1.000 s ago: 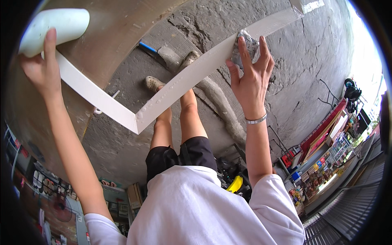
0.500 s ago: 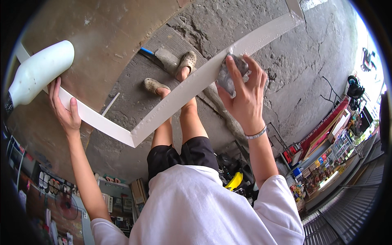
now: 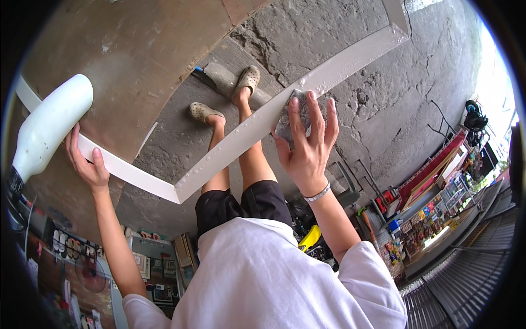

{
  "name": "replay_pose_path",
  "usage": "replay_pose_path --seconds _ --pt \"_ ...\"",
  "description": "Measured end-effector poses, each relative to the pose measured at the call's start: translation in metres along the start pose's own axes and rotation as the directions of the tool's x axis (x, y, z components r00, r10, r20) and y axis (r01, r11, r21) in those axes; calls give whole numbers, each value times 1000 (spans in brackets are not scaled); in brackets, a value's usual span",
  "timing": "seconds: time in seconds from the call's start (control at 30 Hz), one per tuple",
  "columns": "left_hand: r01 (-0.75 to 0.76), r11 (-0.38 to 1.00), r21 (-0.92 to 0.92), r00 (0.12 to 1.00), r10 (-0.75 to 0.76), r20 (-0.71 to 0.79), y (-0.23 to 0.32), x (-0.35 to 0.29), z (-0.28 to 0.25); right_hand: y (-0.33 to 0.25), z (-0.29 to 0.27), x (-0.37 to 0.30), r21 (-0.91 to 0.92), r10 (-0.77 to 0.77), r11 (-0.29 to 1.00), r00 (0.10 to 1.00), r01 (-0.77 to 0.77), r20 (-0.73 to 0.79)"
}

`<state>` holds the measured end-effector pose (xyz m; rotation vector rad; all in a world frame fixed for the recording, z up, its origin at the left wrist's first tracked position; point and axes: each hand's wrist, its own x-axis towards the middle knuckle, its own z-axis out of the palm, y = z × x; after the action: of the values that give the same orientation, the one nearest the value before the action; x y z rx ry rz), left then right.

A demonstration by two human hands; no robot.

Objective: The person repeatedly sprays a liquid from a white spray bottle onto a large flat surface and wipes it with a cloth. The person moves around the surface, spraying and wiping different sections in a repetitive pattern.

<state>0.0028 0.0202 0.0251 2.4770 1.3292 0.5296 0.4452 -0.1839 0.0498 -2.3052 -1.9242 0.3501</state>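
A white frame (image 3: 230, 145) of flat strips, bent at sharp corners, spans the view in front of me. Droplets and suds dot its long strip. My left hand (image 3: 90, 167) is closed on the frame's left strip, thumb on the near side and other fingers partly hidden behind it. Against the edge of the long strip, my right hand (image 3: 309, 151) presses a crumpled grey wad (image 3: 285, 125), its fingers fanned over it. The wad's exact kind cannot be made out. Beside my left hand is a smooth white elongated object (image 3: 55, 123) with a dark end.
A brown board-like surface (image 3: 126, 49) lies at the upper left. Cracked concrete floor (image 3: 372, 93) spreads beneath the frame, with my clogs (image 3: 248, 80) on it. Shelves of goods (image 3: 433, 219) stand at the right, and shoes (image 3: 66, 245) sit at the lower left.
My right hand and the grey wad have moved nearer and left along the long strip. My left hand and the frame's near corner sit slightly lower in view; the left grip is kept.
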Motion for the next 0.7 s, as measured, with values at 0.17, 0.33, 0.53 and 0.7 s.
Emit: replay_pose_path --seconds 0.17,0.33,0.53,0.7 --pt "-2 1000 6 1000 2 9 1 0 -1 -2 1 -1 238 16 971 1000 -11 -22" --pt "15 1000 4 1000 -15 5 2 0 -1 -2 -6 13 26 -115 993 993 115 -13" --pt "10 1000 15 1000 -10 5 2 1 -1 30 -16 54 -303 124 935 970 -184 -208" --pt "-22 999 37 1000 22 2 0 2 0 -1 -8 46 -148 200 964 968 -222 -152"
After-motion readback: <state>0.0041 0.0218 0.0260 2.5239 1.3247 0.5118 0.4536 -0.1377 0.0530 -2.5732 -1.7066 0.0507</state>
